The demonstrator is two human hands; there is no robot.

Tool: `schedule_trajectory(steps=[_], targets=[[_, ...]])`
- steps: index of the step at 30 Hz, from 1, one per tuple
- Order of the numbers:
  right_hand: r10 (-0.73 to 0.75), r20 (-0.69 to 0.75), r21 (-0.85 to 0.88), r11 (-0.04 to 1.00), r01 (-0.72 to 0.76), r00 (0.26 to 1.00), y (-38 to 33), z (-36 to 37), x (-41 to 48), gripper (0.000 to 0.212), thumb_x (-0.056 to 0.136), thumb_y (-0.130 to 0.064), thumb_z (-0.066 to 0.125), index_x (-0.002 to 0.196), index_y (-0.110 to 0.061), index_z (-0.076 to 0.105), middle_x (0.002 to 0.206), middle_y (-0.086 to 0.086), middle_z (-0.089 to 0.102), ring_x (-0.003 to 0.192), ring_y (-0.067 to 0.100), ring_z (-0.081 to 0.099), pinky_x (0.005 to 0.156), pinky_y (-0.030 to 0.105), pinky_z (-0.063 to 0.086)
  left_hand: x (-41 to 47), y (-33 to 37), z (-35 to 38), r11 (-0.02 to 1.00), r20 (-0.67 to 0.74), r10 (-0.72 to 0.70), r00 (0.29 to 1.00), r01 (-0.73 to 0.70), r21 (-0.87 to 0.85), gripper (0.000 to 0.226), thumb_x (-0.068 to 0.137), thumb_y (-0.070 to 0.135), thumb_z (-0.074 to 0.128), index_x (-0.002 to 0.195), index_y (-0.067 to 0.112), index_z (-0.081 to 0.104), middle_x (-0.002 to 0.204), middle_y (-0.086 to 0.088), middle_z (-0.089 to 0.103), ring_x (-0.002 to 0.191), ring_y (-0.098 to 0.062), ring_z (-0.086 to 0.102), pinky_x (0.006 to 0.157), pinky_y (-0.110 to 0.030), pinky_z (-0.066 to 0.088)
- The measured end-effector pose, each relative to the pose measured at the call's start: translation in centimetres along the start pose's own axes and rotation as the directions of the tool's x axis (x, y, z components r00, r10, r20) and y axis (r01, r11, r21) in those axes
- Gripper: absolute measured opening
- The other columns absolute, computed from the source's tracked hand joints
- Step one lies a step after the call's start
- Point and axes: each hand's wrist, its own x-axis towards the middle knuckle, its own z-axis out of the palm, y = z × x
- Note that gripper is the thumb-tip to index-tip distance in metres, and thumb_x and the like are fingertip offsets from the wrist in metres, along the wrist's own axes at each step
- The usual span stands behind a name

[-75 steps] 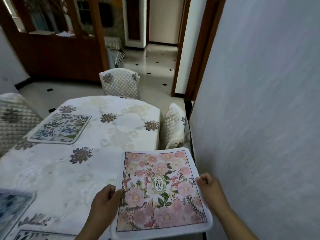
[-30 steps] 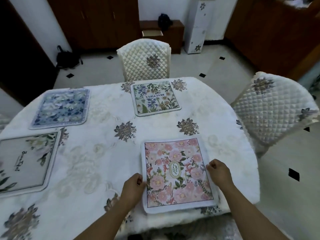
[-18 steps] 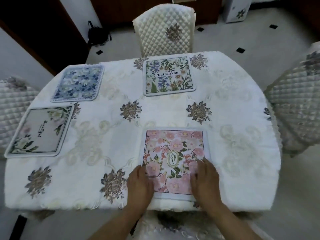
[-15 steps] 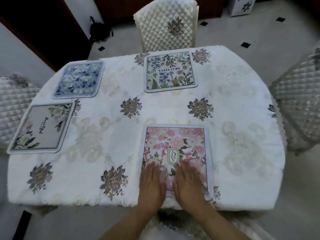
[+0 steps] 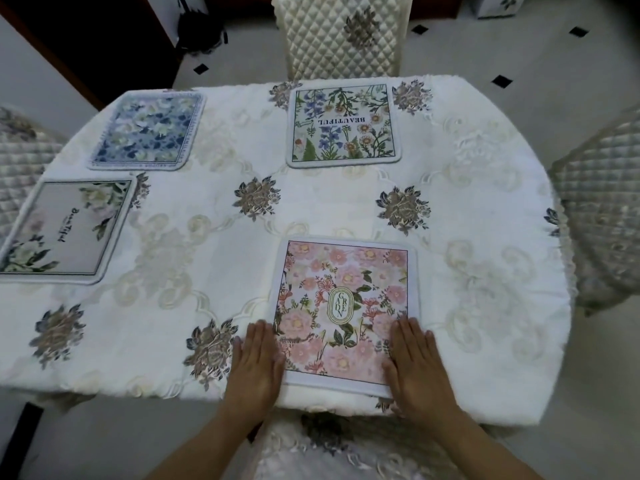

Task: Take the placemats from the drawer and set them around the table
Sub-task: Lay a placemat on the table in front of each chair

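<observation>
Now the left hand (image 5: 258, 362) and right hand (image 5: 417, 365), side by side on the middle of the pink placemat (image 5: 346, 299) a moment ago, have slid apart to lie flat on its left and right edges at the near side of the table (image 5: 485, 209), so it looks smoothed and placed.

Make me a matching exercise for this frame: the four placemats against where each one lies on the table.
Mats:
1. pink GARDEN placemat
2. BEAUTIFUL placemat
3. blue-flowered placemat
4. grey script placemat

Places:
A. far left corner
B. near edge, touched by left hand and right hand
C. left edge, cut off by the frame
D. far edge, before the quilted chair

Pairs: 1-B; 2-D; 3-A; 4-C.
</observation>
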Motion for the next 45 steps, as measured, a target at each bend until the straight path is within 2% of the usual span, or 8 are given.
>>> schedule_trajectory(steps=[9, 17, 24, 28, 31, 33, 36, 45], targets=[[-0.09, 0.042, -0.022, 0.996, 0.091, 0.995, -4.7, -4.0, 18.1, 0.066, 0.1, -0.034, 0.026, 0.155, -0.01, 0.0, 0.165, 0.009, -0.003, 0.151, 0.022, -0.01, 0.122, 0.038, -0.006, 19.8, 11.7, -3.6, 0.996, -0.041, -0.016, 0.999, 0.012, -0.093, 0.055, 0.104, 0.026, 0.023, 0.154, 0.006, 0.009, 0.163, -0.011, 0.004, 0.15, -0.028, -0.002, 0.121, -0.04, -0.002], [0.06, -0.108, 0.007, 0.998, -0.06, 0.992, 4.1, -4.0, 15.4, 0.065, 0.1, -0.039, 0.02, 0.155, -0.007, 0.009, 0.163, 0.012, 0.004, 0.15, 0.022, -0.005, 0.122, 0.039, 0.0, 18.4, 3.0, -4.2, 0.999, -0.041, 0.05, 0.998, -0.051, -0.017, 0.064, 0.102, 0.044, 0.008, 0.155, 0.007, 0.006, 0.162, -0.012, 0.002, 0.15, -0.027, -0.003, 0.122, -0.043, 0.005], [0.144, -0.08, 0.032, 0.989, -0.142, 0.986, 0.7, -1.3, 6.6, 0.065, 0.1, -0.038, 0.022, 0.154, -0.004, 0.01, 0.163, 0.013, 0.005, 0.152, 0.025, -0.003, 0.122, 0.044, 0.008, 9.6, 1.2, -1.8, 0.992, -0.063, 0.123, 0.99, -0.125, -0.033, 0.061, 0.104, 0.035, 0.021, 0.153, 0.001, 0.012, 0.16, -0.02, 0.01, 0.15, -0.033, 0.003, 0.121, -0.047, 0.013], [0.2, -0.052, 0.044, 0.979, -0.198, 0.978, -2.0, 0.3, -0.6, 0.065, 0.097, -0.043, 0.02, 0.15, -0.005, 0.03, 0.159, 0.013, 0.026, 0.15, 0.025, 0.014, 0.118, 0.04, 0.011, 2.3, -0.6, -1.0, 0.986, -0.008, 0.168, 0.986, -0.168, -0.025, 0.062, 0.101, 0.035, 0.029, 0.153, 0.003, 0.017, 0.159, -0.017, 0.017, 0.15, -0.029, 0.007, 0.119, -0.036, 0.001], [0.378, -0.02, -0.003, 0.926, -0.378, 0.926, -4.9, -0.2, -0.8, 0.073, 0.095, -0.045, 0.011, 0.13, 0.0, 0.057, 0.138, 0.019, 0.054, 0.13, 0.034, 0.05, 0.102, 0.052, 0.039, 0.7, -2.2, -2.0, 0.966, 0.004, 0.25, 0.968, -0.249, 0.061, 0.058, 0.099, 0.037, 0.024, 0.139, 0.0, 0.046, 0.147, -0.019, 0.04, 0.133, -0.034, 0.047, 0.117, -0.04, 0.028], [0.449, 0.105, -0.057, 0.893, -0.446, 0.887, -8.8, -3.1, 0.3, 0.06, 0.089, -0.039, 0.023, 0.11, -0.003, 0.068, 0.114, 0.017, 0.068, 0.101, 0.035, 0.065, 0.084, 0.047, 0.051, 1.0, -4.3, -4.8, 0.963, -0.007, 0.261, 0.965, -0.26, 0.066, 0.052, 0.094, 0.038, 0.031, 0.12, 0.004, 0.06, 0.128, -0.019, 0.062, 0.109, -0.035, 0.067, 0.091, -0.041, 0.055], [0.357, 0.0, -0.044, 0.933, -0.357, 0.934, -16.9, -6.7, 2.8, 0.021, 0.092, -0.035, 0.039, 0.096, -0.021, 0.054, 0.084, -0.006, 0.056, 0.078, 0.015, 0.059, 0.074, 0.031, 0.052, 0.5, -9.7, -11.6, 0.954, 0.009, 0.301, 0.954, -0.301, -0.008, 0.032, 0.074, 0.034, 0.053, 0.093, 0.012, 0.065, 0.095, -0.008, 0.068, 0.083, -0.029, 0.068, 0.071, -0.034, 0.054], [-0.045, -0.092, -0.059, 0.997, 0.04, 0.995, -48.6, -11.9, 12.4, 0.017, 0.092, -0.032, 0.045, 0.086, -0.019, 0.037, 0.072, -0.005, 0.031, 0.072, 0.022, 0.042, 0.062, 0.031, 0.035, -4.1, -33.6, -29.9, 0.984, -0.135, 0.026, 0.99, -0.002, 0.176, 0.027, 0.09, 0.029, 0.048, 0.111, 0.013, 0.054, 0.107, -0.009, 0.06, 0.103, -0.032, 0.055, 0.084, -0.04, 0.041]])
